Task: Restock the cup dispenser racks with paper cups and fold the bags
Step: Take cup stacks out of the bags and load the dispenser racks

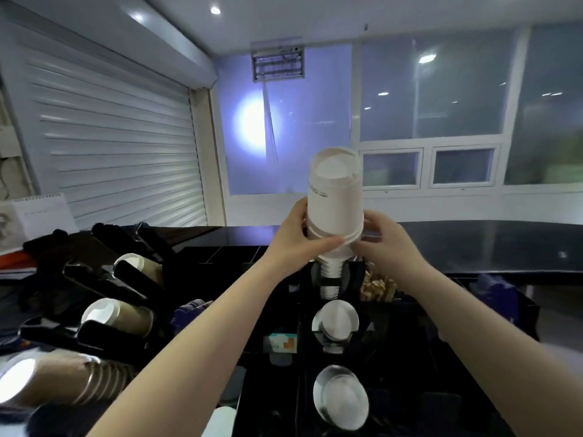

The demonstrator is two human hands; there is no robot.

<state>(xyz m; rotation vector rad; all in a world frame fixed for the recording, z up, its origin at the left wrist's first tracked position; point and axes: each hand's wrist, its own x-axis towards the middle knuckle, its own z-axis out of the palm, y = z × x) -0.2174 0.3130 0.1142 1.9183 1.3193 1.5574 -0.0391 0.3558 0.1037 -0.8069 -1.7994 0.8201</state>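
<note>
A stack of white paper cups stands bottom-up over the top slot of a black dispenser rack. My left hand grips its lower part from the left and my right hand holds it from the right. Rims of more white cups show in the slot right below the stack. Lower slots of the same rack show two more cup stacks.
Left of the rack, brown paper cups lie in slanted black holders, with another brown stack at the lower left. A dark counter runs behind. Wooden stirrers sit right of the rack. A shutter and windows are beyond.
</note>
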